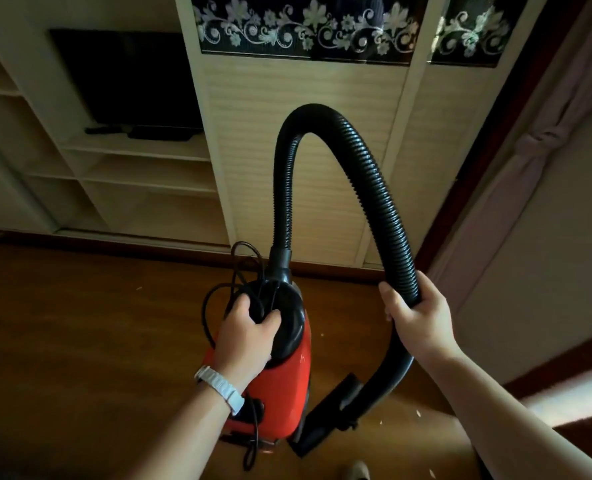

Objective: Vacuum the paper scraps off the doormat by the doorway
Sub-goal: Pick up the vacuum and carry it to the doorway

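Observation:
A red canister vacuum [287, 386] with a black top hangs above the wooden floor. My left hand [247, 332], with a white watch on the wrist, grips its black carrying handle together with loops of the black power cord [218, 292]. The ribbed black hose [322, 123] arches up from the vacuum's front and comes down to my right hand [417, 317], which is closed around it. Below that hand the hose curves to a black floor nozzle [325, 417] near the floor. A few small white paper scraps [418, 413] lie on the floor. No doormat is in view.
A cream wardrobe [287, 168] with a dark floral panel stands straight ahead. Open shelves with a dark television [128, 77] are at the left. A tied curtain [543, 140] and a dark frame line the right side. Brown wooden floor [80, 341] stretches to the left.

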A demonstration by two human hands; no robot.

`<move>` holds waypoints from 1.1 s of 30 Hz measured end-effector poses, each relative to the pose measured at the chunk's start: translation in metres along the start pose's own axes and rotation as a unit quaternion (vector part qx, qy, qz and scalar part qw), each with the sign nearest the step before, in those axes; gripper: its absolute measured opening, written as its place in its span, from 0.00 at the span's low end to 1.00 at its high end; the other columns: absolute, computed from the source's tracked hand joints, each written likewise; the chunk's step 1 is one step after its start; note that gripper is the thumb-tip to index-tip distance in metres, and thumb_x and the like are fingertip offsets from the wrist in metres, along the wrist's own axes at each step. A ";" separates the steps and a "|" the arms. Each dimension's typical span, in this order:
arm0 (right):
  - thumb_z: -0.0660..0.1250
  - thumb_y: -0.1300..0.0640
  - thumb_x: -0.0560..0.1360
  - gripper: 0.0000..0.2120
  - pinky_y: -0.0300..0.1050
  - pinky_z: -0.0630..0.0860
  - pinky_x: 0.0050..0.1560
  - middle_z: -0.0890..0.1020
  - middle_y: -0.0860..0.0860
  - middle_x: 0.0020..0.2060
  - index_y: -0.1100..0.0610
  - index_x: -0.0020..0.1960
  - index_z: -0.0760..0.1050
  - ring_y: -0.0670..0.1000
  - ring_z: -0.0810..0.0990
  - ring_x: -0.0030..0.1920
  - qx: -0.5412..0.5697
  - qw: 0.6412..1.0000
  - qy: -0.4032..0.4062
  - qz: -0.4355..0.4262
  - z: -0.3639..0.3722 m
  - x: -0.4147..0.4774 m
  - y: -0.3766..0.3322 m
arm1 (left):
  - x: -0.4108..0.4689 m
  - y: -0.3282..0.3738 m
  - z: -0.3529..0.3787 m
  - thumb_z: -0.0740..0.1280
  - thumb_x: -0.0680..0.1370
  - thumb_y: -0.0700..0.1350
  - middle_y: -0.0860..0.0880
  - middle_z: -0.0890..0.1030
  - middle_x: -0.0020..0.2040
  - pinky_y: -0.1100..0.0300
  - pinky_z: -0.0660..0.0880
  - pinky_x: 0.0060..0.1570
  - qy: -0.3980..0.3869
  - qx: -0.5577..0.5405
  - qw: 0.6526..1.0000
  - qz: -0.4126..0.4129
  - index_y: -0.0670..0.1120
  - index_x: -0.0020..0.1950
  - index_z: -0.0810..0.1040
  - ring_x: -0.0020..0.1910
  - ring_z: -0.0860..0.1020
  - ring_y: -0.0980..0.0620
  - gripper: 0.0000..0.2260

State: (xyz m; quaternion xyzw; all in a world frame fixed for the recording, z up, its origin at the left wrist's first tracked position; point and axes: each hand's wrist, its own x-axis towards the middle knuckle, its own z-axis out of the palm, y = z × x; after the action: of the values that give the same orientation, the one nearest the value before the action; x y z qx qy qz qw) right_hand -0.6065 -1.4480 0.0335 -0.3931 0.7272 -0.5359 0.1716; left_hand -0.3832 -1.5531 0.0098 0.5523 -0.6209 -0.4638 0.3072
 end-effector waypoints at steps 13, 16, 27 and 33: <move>0.70 0.48 0.75 0.08 0.55 0.76 0.34 0.79 0.57 0.34 0.51 0.48 0.75 0.52 0.77 0.33 0.051 0.986 -0.161 -0.007 0.115 0.220 0.016 | 0.180 0.022 0.011 0.67 0.79 0.43 0.46 0.74 0.28 0.60 0.71 0.22 0.100 -0.033 0.991 -0.088 0.41 0.52 0.71 0.20 0.71 0.52 0.08; 0.69 0.50 0.77 0.07 0.50 0.75 0.33 0.79 0.58 0.36 0.52 0.50 0.75 0.52 0.78 0.33 0.058 0.978 -0.200 -0.009 0.147 0.270 0.013 | 0.218 0.033 0.000 0.68 0.79 0.42 0.45 0.75 0.30 0.57 0.72 0.24 0.131 -0.039 0.987 -0.084 0.41 0.47 0.73 0.23 0.73 0.52 0.06; 0.71 0.50 0.76 0.08 0.33 0.72 0.27 0.80 0.55 0.36 0.52 0.44 0.74 0.48 0.77 0.32 0.060 0.953 -0.292 -0.054 0.288 0.351 -0.037 | 0.299 0.025 -0.079 0.68 0.79 0.44 0.47 0.77 0.32 0.60 0.73 0.25 0.255 -0.083 0.954 -0.131 0.50 0.51 0.75 0.24 0.74 0.54 0.03; 0.71 0.50 0.76 0.08 0.33 0.72 0.27 0.80 0.55 0.35 0.53 0.45 0.75 0.43 0.76 0.28 0.050 0.944 -0.315 -0.085 0.388 0.362 -0.066 | 0.348 -0.016 -0.145 0.68 0.79 0.44 0.45 0.78 0.33 0.59 0.74 0.25 0.280 -0.087 0.942 -0.163 0.49 0.52 0.75 0.24 0.74 0.52 0.03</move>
State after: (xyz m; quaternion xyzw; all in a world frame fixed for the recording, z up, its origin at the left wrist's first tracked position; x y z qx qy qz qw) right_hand -0.5494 -1.9791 0.0140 -0.5932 0.5723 -0.4328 0.3651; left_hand -0.3168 -1.9242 0.0046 0.7242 -0.3688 -0.3866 0.4359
